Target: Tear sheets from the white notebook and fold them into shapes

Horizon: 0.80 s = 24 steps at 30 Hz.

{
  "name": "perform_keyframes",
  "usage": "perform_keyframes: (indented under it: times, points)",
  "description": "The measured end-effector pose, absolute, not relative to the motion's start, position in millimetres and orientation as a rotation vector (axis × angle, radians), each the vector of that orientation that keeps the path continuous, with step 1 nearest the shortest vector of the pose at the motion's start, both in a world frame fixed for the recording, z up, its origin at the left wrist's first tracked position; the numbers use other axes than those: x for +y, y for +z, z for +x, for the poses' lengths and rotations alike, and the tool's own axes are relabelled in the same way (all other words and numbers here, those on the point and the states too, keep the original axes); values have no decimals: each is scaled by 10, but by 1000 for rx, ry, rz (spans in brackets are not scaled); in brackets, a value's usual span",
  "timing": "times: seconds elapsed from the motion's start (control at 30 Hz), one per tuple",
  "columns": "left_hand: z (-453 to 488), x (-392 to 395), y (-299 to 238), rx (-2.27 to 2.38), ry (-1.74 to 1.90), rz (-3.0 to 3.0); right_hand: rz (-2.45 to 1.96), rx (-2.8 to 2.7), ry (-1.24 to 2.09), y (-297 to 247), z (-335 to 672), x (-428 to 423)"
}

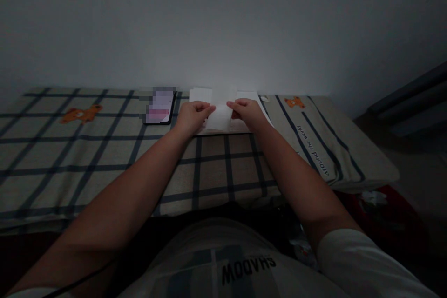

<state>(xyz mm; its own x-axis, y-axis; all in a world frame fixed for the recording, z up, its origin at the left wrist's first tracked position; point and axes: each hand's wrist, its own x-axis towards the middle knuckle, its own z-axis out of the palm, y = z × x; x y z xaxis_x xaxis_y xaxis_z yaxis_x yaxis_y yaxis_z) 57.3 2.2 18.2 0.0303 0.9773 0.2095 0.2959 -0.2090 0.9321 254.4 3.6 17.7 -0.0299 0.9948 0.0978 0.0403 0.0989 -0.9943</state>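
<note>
A small white sheet of paper (220, 118) is held up between my two hands. My left hand (193, 115) pinches its left edge between thumb and fingers. On the opposite edge, my right hand (246, 111) grips it the same way. Beneath and behind the sheet lie more white papers (247, 96), spread flat on the checked cloth, with a thin dark edge along their front. My wrists partly cover these papers. Any writing on the sheet is too faint to read.
A phone (161, 108) with a lit, partly blurred screen lies left of the papers. The checked tablecloth (213, 167) has orange bear prints. A pale wall (223, 23) rises directly behind the table. A small white scrap (264, 98) sits right of the papers; a red bin (401, 209) stands below right.
</note>
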Motion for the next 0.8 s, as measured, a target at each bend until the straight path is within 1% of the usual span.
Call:
perform_keyframes:
  times: [0.13, 0.37, 0.6, 0.8]
  points:
    - [592, -18, 245, 1337, 1276, 1543, -1047, -1282, 1345, 143, 2520, 42]
    - [602, -1, 220, 1305, 1282, 1518, -1122, -1293, 1174, 92, 2542, 80]
    - [599, 7, 220, 1334, 1334, 1482, -1084, -1279, 1367, 108, 2529, 53]
    - [608, 2, 225, 1337, 1336, 1488, -1127, -1319, 1198, 81, 2527, 72]
